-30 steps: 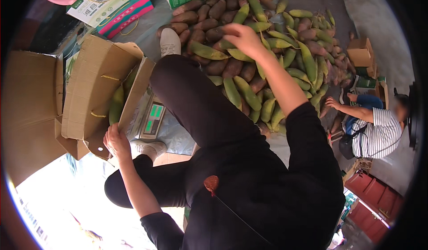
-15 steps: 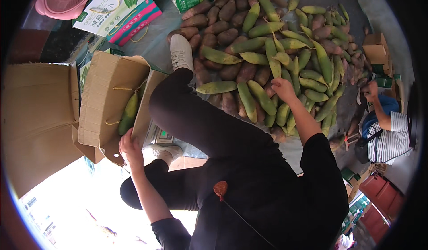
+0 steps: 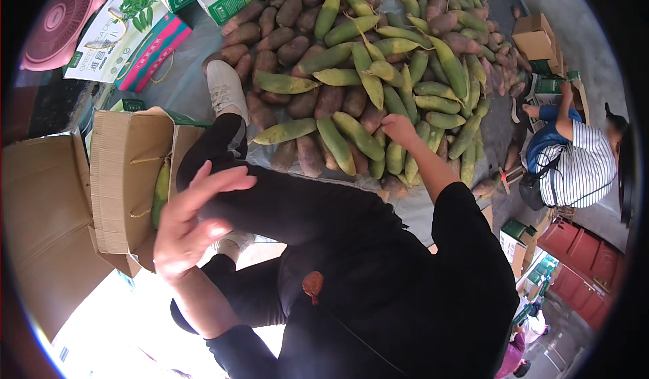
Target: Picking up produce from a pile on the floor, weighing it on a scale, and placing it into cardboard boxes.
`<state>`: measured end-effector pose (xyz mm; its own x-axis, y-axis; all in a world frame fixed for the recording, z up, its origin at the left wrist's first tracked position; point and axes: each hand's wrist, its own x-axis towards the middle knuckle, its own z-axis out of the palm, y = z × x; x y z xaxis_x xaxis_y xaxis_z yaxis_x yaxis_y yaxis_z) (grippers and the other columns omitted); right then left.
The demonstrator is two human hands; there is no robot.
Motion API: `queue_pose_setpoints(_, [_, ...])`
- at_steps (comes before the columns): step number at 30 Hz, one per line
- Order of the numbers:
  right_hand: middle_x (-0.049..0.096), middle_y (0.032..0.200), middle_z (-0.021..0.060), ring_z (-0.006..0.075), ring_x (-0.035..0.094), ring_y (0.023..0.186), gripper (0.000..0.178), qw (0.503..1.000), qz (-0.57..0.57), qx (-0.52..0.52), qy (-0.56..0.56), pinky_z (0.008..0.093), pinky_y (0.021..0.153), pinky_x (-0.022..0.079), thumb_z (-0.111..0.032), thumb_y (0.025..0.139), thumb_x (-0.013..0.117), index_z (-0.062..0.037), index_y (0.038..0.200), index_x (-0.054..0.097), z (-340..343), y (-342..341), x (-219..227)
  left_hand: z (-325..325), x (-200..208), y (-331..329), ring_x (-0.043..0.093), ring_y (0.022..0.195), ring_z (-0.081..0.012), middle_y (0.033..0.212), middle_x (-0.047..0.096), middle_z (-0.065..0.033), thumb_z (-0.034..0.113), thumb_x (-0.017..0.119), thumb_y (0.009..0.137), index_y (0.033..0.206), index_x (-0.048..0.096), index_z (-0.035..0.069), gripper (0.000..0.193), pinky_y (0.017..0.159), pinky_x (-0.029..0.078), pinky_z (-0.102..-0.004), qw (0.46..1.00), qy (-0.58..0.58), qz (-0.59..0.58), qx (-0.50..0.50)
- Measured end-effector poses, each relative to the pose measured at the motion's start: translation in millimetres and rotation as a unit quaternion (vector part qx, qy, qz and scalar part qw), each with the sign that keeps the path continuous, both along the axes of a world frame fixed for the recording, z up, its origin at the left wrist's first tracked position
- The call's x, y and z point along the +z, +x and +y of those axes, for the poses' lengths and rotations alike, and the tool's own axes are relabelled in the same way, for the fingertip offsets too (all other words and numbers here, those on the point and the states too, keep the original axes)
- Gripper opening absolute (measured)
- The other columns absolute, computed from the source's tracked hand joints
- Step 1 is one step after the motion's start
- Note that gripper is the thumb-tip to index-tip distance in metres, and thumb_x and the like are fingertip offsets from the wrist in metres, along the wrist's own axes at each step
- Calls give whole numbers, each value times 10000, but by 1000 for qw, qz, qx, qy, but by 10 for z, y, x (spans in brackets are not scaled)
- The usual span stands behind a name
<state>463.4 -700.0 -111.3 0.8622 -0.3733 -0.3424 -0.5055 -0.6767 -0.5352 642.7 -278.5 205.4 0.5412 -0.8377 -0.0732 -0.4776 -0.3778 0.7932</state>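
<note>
Grey sheeting covers the floor, and on it spreads a broad heap of long, smooth green radishes lying over and among stubby reddish-brown root vegetables. At the far left of the heap, a white lace-up shoe rests against the roots, below a dark-trousered leg. The person's right hand is at the heap's near edge, its fingers curled in among the green radishes; its grip looks narrow, but whether it holds one cannot be told. The left hand hangs in front of the other side of the body with its grip wide, thumb and fingers spread and nothing between them. Just beyond it stands an open brown cardboard box with yellow cord handles, and a single green radish shows inside against the wall. Farther up are a white printed carton with a pink band, green-and-white cartons and a round pink plastic piece with a slatted face. Off to the right, well apart, another person in a striped shirt sits near small brown cardboard boxes.
</note>
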Motion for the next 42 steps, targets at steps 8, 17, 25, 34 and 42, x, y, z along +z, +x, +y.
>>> queue_pose_setpoints(8, [553,1080,135,344,530,989,520,971,-64,-17,-229,429,823,455,-72,693,686,-86,1180,502,-212,805,482,1108,-540,-299,527,1102,-218,1159,571,-120,120,566,876,1200,543,32,337,900,430,-321,877,110,-100,457])
queue_pose_setpoints(17, [483,1238,29,271,479,1118,507,922,42,159,-349,437,843,447,-30,754,564,-173,1229,457,-212,1327,533,1483,-1066,-820,336,1288,-297,1321,450,-102,153,673,742,1349,380,119,675,1049,226,-488,766,411,-107,483])
queue_pose_setpoints(25, [487,1182,56,292,480,1088,535,914,23,187,-360,426,843,446,-84,677,709,-149,1162,494,8,1150,612,1642,-1291,-922,562,947,-284,899,603,-94,22,506,793,962,590,75,196,959,327,-523,771,377,-173,483])
queue_pose_setpoints(34, [496,1158,158,364,493,1041,523,949,-177,72,-250,420,853,432,-143,729,662,-83,1219,490,-381,1210,827,1659,-1318,-907,575,889,-275,836,595,-86,9,467,788,895,585,82,175,951,344,-508,766,357,-205,494])
queue_pose_setpoints(42, [506,1169,110,206,517,1062,436,931,-358,72,17,307,888,449,-22,810,641,29,1210,475,626,1948,1992,1687,-1329,-896,571,930,-273,917,608,-85,24,488,788,1020,586,90,260,973,328,-511,768,335,-218,500])
